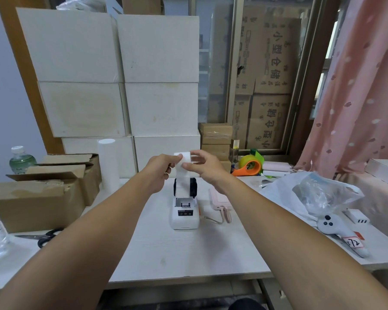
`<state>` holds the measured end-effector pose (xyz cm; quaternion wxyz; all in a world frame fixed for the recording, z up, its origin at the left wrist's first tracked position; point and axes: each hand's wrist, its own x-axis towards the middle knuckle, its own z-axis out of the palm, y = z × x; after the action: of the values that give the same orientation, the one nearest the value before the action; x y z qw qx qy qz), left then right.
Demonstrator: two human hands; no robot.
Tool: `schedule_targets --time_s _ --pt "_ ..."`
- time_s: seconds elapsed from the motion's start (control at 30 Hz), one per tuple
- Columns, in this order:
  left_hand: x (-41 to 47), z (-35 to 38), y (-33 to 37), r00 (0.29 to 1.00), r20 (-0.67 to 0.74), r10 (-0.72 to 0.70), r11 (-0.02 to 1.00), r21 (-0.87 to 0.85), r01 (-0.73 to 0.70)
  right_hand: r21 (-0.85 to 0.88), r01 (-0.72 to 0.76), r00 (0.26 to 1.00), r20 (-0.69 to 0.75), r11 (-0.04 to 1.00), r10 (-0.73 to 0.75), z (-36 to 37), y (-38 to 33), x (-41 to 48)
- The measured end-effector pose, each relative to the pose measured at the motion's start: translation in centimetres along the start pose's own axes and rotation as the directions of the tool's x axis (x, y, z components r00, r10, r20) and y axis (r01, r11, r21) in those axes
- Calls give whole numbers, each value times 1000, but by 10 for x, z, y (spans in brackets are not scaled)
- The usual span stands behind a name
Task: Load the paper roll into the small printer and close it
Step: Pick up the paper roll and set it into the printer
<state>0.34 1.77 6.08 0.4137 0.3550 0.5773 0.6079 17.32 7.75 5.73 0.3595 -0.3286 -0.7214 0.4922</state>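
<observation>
A small white printer (pixel 184 217) stands on the white table (pixel 188 253) with its lid raised upright at the back, black side pieces showing. Above the lid both hands hold a white paper roll (pixel 185 158). My left hand (pixel 160 170) pinches the roll's left end. My right hand (pixel 205 167) has its thumb and fingers on the right end. A strip of paper (pixel 183 184) hangs from the roll down in front of the open lid, toward the compartment. The compartment itself looks dark and partly hidden by the strip.
Brown cardboard boxes (pixel 40 202) and scissors (pixel 47 237) lie left. A pink device with a cable (pixel 220 202) sits right of the printer. Farther right are a plastic bag (pixel 311 193), a white controller (pixel 336 231) and an orange tape dispenser (pixel 249 167). White boxes (pixel 121 86) stack behind.
</observation>
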Motion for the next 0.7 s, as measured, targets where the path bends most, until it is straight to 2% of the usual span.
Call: schedule_targets --time_s 0.1,0.2,0.43,0.5,0.63,0.7 --pt "-2 -2 2 1000 10 -16 1000 -1 16 11 -29 999 -16 1000 29 2 -1 1" --pt "-2 -1 2 999 39 20 1000 -22 -19 105 -52 998 -39 993 56 5 0 2" --pt "-4 -6 -4 996 51 69 984 159 -76 299 -150 988 13 942 153 -1 4 4" --pt "-4 -4 -7 995 72 70 983 163 -81 333 -144 989 11 932 149 -2 5 4" --pt "0 1 -7 1000 24 16 1000 7 -16 298 -101 995 6 949 104 -5 2 0" --pt "3 0 -5 1000 2 -25 1000 14 25 220 -74 997 7 973 74 -6 2 -1"
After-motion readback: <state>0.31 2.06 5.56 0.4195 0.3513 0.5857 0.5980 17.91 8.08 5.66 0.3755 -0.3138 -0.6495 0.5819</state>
